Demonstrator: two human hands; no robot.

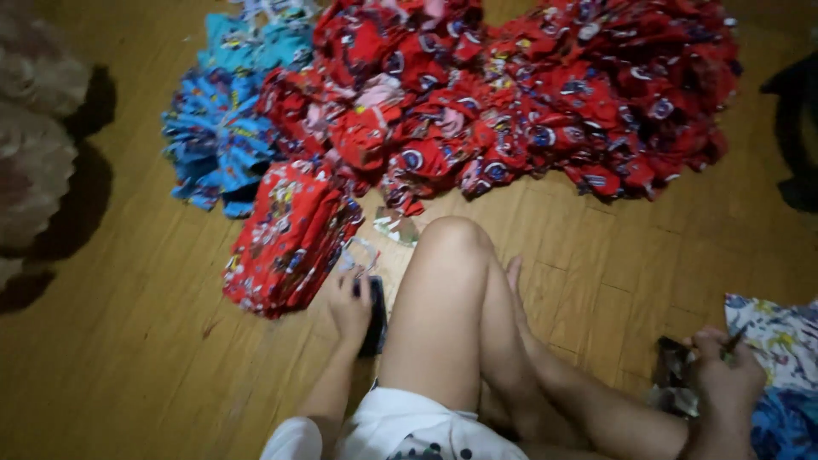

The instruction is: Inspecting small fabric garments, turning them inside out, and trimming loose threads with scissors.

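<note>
My left hand (349, 308) rests on the wooden floor (128, 358) beside my bent knee, fingers on a dark flat object (375, 317) that looks like a phone. Just above it lies a neat stack of red printed cloth pieces (290, 238). My right hand (724, 379) is at the lower right, closed around a thin dark tool, possibly scissors (734, 339), over a crumpled clear plastic wrapper (673, 379). A white printed cloth (780, 336) lies right beside that hand.
A large heap of red printed cloth (545, 94) spreads across the top. Blue printed pieces (217, 128) lie at its left. A pale fluffy item (30, 145) sits at the left edge. A dark object (797, 128) is at the right edge.
</note>
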